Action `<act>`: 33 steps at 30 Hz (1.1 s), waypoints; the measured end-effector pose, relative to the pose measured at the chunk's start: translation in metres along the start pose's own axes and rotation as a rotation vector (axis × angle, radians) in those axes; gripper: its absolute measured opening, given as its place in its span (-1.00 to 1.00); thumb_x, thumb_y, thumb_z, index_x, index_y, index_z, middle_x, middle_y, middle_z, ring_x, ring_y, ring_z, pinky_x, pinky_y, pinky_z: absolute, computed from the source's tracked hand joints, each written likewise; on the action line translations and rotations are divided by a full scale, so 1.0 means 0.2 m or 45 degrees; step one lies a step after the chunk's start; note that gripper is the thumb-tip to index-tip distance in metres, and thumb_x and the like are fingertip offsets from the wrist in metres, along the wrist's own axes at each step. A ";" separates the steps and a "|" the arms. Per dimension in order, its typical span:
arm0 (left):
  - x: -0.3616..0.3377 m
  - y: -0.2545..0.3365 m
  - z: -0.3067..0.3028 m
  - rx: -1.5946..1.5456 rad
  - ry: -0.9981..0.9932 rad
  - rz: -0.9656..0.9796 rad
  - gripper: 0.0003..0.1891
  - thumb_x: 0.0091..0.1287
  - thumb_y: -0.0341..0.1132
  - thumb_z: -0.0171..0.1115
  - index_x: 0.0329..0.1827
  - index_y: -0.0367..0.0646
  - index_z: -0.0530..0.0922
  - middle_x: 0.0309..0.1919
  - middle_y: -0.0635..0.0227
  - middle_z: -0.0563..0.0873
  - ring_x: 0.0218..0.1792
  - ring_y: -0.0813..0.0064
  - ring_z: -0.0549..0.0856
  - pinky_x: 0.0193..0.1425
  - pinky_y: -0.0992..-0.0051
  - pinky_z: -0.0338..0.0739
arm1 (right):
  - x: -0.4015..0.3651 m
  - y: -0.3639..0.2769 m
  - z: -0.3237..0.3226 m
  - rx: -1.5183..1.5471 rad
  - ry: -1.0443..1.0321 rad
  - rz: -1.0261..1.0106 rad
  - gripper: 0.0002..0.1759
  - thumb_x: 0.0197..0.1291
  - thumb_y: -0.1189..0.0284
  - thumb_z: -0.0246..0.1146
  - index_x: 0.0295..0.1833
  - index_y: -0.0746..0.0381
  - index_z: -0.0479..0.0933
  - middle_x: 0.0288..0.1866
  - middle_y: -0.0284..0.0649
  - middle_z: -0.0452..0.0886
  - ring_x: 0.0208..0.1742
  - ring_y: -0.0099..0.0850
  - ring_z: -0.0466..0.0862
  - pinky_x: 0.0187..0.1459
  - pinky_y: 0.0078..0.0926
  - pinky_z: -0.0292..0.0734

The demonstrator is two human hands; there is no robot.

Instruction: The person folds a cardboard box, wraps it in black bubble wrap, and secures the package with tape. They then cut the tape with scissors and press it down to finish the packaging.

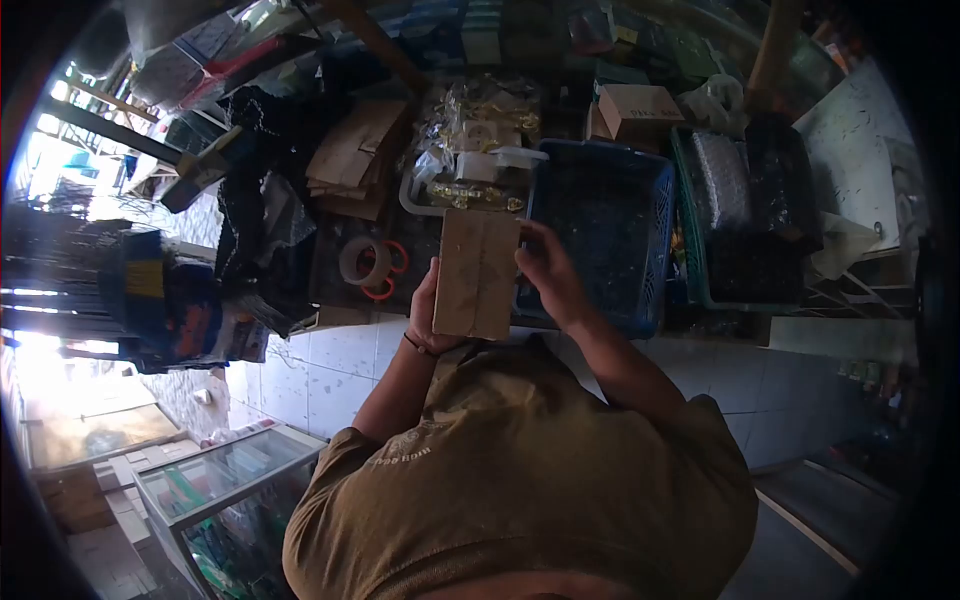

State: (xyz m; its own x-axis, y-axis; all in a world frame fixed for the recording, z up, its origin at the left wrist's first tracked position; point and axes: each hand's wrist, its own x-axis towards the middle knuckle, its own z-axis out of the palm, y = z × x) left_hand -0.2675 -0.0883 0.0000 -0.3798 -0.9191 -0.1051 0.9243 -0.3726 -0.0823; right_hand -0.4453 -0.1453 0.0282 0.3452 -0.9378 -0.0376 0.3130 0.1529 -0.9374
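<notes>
A brown cardboard box (478, 275) is held up in front of my body, over the front edge of the table, with a seam running down the face turned up to me. My left hand (424, 310) grips its left side, the thumb along the edge and the other fingers hidden beneath. At the upper right edge, my right hand (545, 262) has its fingers bent against the box. A roll of clear tape (364, 262) and orange-handled scissors (398, 258) lie to the left of the box.
Behind the box stands a white tray (410, 195) with gold-coloured packets. A blue plastic crate (655, 235) is on the right, and a green crate (688, 215) beyond it holds bubble wrap. Flattened cardboard (358, 150) is stacked back left. A glass display case (235, 465) stands lower left.
</notes>
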 end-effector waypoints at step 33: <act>-0.16 0.62 -0.25 -0.125 -0.173 -0.767 -0.27 0.34 0.28 -0.32 0.40 -0.08 0.12 0.25 -0.07 0.33 0.15 -0.22 0.44 -0.07 -0.32 0.45 | 0.19 0.08 0.57 0.178 0.217 0.695 -0.50 0.17 0.11 0.17 0.10 0.21 0.38 0.00 -0.26 0.46 0.05 -0.41 0.45 0.04 -0.38 0.40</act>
State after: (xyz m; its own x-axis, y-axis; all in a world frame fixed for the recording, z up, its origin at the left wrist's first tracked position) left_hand -0.1416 -0.0982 -0.0557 -0.8191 -0.5621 0.1147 0.5395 -0.8227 -0.1794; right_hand -0.3268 -0.1426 0.0507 0.3459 -0.7471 -0.5677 0.2478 0.6563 -0.7127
